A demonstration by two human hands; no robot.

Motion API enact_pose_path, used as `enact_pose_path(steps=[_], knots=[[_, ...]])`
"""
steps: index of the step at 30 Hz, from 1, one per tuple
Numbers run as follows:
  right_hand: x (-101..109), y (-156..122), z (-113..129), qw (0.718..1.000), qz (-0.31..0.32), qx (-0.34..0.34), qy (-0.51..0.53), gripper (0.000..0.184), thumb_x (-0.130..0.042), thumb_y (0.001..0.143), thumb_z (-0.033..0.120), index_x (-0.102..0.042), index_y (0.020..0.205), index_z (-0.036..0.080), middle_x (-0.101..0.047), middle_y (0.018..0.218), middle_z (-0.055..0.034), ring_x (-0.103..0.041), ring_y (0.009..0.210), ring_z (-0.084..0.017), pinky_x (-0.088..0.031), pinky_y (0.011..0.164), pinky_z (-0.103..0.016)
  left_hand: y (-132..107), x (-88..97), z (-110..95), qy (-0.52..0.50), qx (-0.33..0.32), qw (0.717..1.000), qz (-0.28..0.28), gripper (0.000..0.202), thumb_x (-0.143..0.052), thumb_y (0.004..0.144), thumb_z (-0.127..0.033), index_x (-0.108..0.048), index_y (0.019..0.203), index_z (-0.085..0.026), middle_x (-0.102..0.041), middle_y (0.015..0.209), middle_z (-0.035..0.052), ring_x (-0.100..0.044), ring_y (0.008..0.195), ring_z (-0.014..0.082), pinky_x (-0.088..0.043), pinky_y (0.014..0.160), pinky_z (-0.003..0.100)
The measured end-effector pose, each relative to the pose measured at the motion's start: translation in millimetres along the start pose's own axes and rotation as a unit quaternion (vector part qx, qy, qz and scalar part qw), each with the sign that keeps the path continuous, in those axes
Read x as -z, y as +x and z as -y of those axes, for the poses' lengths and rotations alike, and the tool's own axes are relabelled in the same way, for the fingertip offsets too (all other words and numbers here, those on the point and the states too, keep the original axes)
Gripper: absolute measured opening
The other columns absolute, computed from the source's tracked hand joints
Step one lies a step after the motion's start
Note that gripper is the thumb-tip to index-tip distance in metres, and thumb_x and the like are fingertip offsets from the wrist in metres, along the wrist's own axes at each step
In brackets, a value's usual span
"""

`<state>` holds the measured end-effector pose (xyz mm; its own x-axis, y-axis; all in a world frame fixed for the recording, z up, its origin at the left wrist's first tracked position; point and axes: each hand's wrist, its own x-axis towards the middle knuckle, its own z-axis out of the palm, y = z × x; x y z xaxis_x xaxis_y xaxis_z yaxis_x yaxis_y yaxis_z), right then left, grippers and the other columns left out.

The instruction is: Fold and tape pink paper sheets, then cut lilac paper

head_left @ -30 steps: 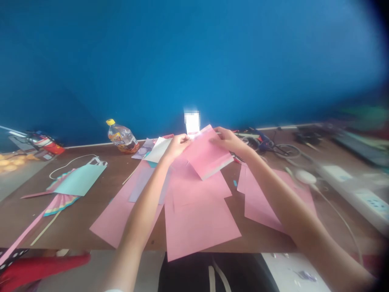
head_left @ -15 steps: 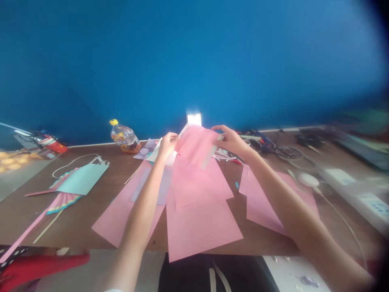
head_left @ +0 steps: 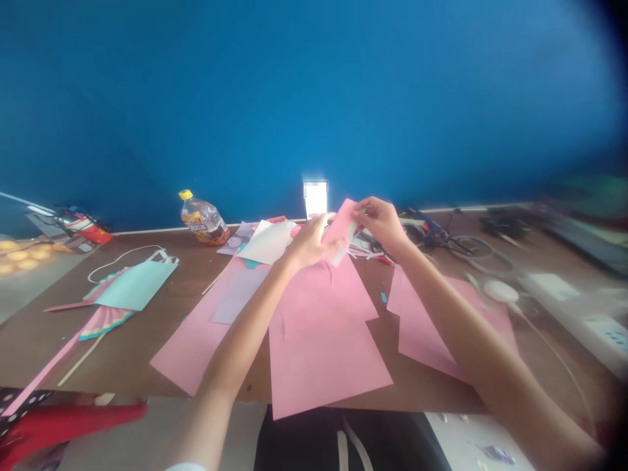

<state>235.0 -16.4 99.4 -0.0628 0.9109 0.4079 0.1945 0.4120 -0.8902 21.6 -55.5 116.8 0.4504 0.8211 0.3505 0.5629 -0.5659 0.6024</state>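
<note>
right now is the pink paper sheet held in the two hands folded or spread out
Folded: the pink paper sheet between the left hand and right hand shows as a narrow, doubled piece with a pale edge.

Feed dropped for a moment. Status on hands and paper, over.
Left hand and right hand: both pinching the folded pink paper, held above the table. Loose pink sheets beneath. Bottle far left.
</note>
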Motion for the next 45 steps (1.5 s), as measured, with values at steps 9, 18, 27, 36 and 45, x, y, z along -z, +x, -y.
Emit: enact_pose_path(steps=[9,18,27,36,45], knots=[[1.3,-5.4,14.0,0.998,0.059,0.032,0.014,0.032,-0.070,0.078,0.041,-0.065,0.102,0.019,-0.062,0.074,-0.0005,-0.057,0.065,-0.014,-0.048,0.062,-0.029,0.6,-15.7,6.2,0.013,0.055,0.998,0.020,0.069,-0.066,0.084,-0.037,-0.034,0.144,-0.025,-0.046,0.148,0.0147,-0.049,0.131,0.0342,-0.043,0.101,0.046],[6.8,-2.5,8.0,0.990,0.076,0.077,-0.086,0.034,-0.068,0.079,0.041,-0.069,0.106,0.019,-0.060,0.078,-0.0013,-0.053,0.070,-0.015,-0.043,0.067,-0.029,2.3,-8.2,10.5,-0.008,0.019,1.000,-0.019,0.039,-0.057,0.091,-0.037,-0.053,0.129,-0.027,-0.065,0.126,0.0086,-0.062,0.112,0.0280,-0.045,0.096,0.040],[7.0,-2.1,5.7,0.982,0.050,0.090,-0.160,0.029,-0.065,0.081,0.044,-0.073,0.095,0.020,-0.060,0.078,-0.0025,-0.052,0.069,-0.016,-0.041,0.067,-0.030,1.2,0.9,6.4,0.010,0.039,0.999,-0.022,0.022,-0.048,0.095,-0.041,-0.058,0.103,-0.024,-0.071,0.093,0.0045,-0.064,0.081,0.0212,-0.043,0.072,0.029],[6.0,-1.2,5.0,0.989,0.044,0.087,-0.112,0.031,-0.066,0.081,0.043,-0.069,0.100,0.019,-0.060,0.077,-0.0021,-0.052,0.069,-0.015,-0.043,0.066,-0.029,3.0,3.2,13.0,0.027,0.029,0.999,-0.024,0.027,-0.045,0.096,-0.041,-0.058,0.086,-0.020,-0.067,0.081,0.0030,-0.059,0.071,0.0178,-0.039,0.067,0.029],[3.1,-5.9,11.7,0.997,0.056,0.056,-0.002,0.032,-0.069,0.081,0.045,-0.069,0.098,0.018,-0.067,0.079,-0.0051,-0.062,0.068,-0.016,-0.050,0.062,-0.030,3.5,-4.0,14.8,0.103,-0.008,0.995,-0.009,0.040,-0.038,0.099,-0.042,-0.049,0.132,-0.021,-0.064,0.124,0.0141,-0.060,0.114,0.0293,-0.044,0.093,0.038]])
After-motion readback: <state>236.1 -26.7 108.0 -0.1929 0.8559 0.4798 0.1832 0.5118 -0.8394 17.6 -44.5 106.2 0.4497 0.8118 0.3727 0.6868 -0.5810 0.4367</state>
